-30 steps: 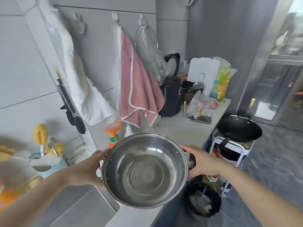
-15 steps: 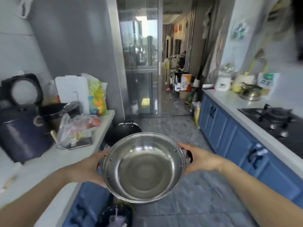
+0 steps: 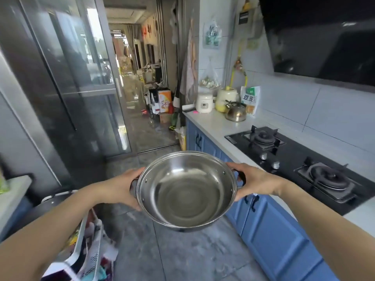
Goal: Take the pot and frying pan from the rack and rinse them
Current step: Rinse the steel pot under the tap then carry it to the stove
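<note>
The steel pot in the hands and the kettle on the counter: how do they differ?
The pot is wide, open and lidless, held in the air by the left hand and right hand; the kettle is smaller in view, closed, and stands on the counter. Both are shiny metal.

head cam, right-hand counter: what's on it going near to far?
Near gas burner → far gas burner → steel kettle → white rice cooker. The person's right hand holds the pot in front of the counter.
</note>
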The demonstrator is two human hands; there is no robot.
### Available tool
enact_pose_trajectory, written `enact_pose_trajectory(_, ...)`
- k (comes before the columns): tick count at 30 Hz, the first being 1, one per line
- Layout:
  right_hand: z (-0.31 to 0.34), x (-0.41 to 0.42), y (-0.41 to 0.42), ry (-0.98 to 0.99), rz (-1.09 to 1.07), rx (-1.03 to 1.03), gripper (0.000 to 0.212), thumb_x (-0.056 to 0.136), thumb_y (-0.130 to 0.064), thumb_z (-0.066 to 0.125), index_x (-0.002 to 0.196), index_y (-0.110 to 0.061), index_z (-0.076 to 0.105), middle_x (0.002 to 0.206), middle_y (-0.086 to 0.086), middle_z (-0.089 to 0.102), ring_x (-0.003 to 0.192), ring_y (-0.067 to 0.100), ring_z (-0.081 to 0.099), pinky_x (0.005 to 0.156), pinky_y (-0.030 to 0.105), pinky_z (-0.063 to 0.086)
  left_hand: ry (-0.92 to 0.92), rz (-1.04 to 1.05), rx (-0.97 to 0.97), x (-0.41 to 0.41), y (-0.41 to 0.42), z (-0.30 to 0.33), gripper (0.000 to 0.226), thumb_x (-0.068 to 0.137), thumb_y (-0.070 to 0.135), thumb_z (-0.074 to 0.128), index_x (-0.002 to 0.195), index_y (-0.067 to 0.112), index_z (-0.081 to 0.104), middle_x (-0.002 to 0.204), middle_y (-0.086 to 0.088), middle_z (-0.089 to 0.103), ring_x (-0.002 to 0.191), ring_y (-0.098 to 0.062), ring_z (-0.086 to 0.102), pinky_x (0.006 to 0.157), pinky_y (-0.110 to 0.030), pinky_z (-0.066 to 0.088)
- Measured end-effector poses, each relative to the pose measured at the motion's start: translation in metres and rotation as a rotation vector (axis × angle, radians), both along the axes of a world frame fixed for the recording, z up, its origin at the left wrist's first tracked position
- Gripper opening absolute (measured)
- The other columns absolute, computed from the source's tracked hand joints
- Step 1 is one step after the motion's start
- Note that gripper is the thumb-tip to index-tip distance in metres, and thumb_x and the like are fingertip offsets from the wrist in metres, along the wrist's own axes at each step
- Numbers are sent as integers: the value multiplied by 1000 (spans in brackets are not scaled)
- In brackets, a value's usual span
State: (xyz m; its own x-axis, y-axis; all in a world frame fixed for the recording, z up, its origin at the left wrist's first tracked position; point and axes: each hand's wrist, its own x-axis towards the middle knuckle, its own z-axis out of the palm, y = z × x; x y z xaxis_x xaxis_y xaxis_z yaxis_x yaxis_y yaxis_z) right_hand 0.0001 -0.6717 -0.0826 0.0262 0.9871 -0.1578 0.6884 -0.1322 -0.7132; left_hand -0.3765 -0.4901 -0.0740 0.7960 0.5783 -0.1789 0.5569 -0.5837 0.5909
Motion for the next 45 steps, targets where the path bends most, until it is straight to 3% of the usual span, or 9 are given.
enact_pose_trajectory(3,-8,47,33,11,-71,-11,104,54,-39,94,141,-52,37,125,-17,54,99,1,57,83,17,47,29,-68,15,56,62,-6,108,61,26,92,134,55,17,131,19,39,124,6,34,90,7,22)
enact_pose_trajectory(8,-18,122,96,-12,-203,-17,111,53,-47,94,145,-50,31,139,-20,45,123,8,50,105,31,44,47,-185,6,157,169,-3,114,58,31,92,143,53,19,140,15,37,131,-1,34,101,-6,28)
enact_pose_trajectory(12,-9,170,137,63,-246,-18,88,63,-31,93,129,-58,42,126,-28,56,115,-12,49,93,9,40,94,-255,34,239,244,4,121,60,32,92,151,43,14,133,15,40,127,-3,37,100,-13,30)
enact_pose_trajectory(16,-11,237,177,103,-345,-32,94,61,-31,94,135,-54,40,127,-28,57,120,-6,51,95,16,37,99,-334,60,331,308,5,113,63,30,91,149,40,19,133,14,36,127,-4,35,97,-12,28)
enact_pose_trajectory(22,-9,335,241,44,-394,-79,82,67,-22,90,123,-57,42,113,-27,55,104,-14,52,88,8,41,77,-414,54,449,398,-21,119,41,60,92,137,65,23,134,13,48,127,-8,46,108,-38,42)
enact_pose_trajectory(26,-11,400,296,-64,-361,-93,96,52,-45,92,130,-60,40,120,-21,58,114,6,57,104,42,45,82,-393,75,509,440,-28,112,44,54,93,135,62,27,134,21,47,127,0,44,108,-31,42)
enact_pose_trajectory(29,-12,439,340,-132,-322,-115,89,56,-39,91,130,-55,44,119,-21,62,114,7,58,105,41,44,97,-362,73,547,473,-37,112,46,52,93,136,57,27,133,22,47,126,1,44,108,-29,41)
enact_pose_trajectory(33,-17,472,389,-68,-332,-178,77,64,-21,88,127,-44,49,106,-14,61,103,9,56,75,10,41,134,-331,76,587,526,-63,118,43,57,93,138,58,24,134,18,45,128,-5,43,108,-33,41)
enact_pose_trajectory(45,-100,560,521,-69,-543,-315,112,64,-22,88,149,-46,19,142,-1,31,128,21,39,106,35,36,177,-489,138,725,668,-140,112,53,44,87,139,54,15,132,20,39,125,-6,33,106,-26,33)
